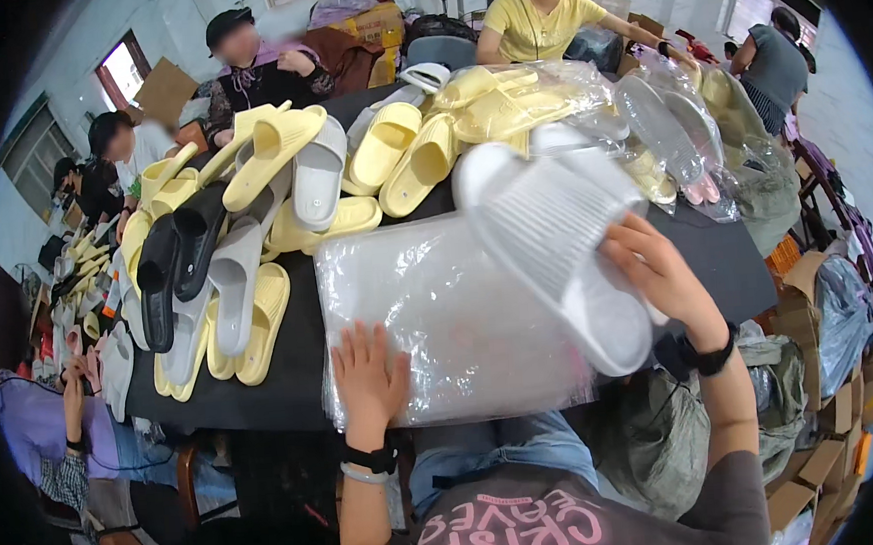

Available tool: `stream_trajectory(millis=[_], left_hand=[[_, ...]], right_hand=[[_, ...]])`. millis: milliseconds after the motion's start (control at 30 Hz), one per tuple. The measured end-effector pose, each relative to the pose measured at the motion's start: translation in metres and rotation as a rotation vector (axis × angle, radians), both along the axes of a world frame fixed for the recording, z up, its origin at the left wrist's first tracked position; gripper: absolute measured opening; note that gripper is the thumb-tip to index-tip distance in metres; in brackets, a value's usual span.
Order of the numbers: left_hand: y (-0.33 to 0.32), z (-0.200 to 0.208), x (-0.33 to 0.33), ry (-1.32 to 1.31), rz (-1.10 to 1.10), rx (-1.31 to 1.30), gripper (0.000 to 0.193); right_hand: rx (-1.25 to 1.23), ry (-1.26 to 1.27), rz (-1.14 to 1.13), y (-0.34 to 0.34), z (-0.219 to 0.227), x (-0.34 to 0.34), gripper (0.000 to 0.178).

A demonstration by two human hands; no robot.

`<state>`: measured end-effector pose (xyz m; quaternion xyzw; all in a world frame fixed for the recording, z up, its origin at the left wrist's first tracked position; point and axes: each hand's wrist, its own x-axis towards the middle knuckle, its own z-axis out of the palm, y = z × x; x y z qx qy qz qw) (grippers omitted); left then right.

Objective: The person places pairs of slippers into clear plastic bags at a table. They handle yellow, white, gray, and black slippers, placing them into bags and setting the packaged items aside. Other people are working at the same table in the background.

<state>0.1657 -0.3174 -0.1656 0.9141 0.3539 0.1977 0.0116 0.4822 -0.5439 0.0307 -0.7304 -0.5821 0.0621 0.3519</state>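
Observation:
My right hand (662, 274) grips a pair of light grey slide slippers (558, 215) by the side, holding them over the right part of a stack of clear plastic bags (414, 314). The slippers are slightly blurred, and one lies mostly behind the other. Fingers spread, my left hand (368, 372) rests flat on the left front of the bags. Behind and left of the stack lie loose yellow slippers (279, 154), grey slippers (319, 175) and a pair of black slippers (160, 279).
Bagged yellow slippers (521, 107) and bagged grey slippers (663, 129) lie at the table's far right. Several people sit or stand around the black table (265, 408). A woven sack (657, 439) and cardboard boxes (818, 464) stand at the right.

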Motion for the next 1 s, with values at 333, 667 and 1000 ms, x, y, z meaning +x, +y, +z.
stream_trajectory(millis=[333,667,1000], left_hand=[[-0.004,0.0,0.007,-0.09,-0.012,0.013,0.06],[-0.004,0.004,0.005,-0.034,0.009,-0.048,0.062],[-0.005,-0.001,0.006,-0.034,0.015,-0.028,0.062]], right_hand=[[-0.162,-0.22,0.32,0.262,-0.021,0.03,0.038],[0.23,-0.17,0.135,0.32,-0.033,0.067,0.039],[-0.239,-0.602,0.336,0.075,-0.118,-0.068,0.071]])
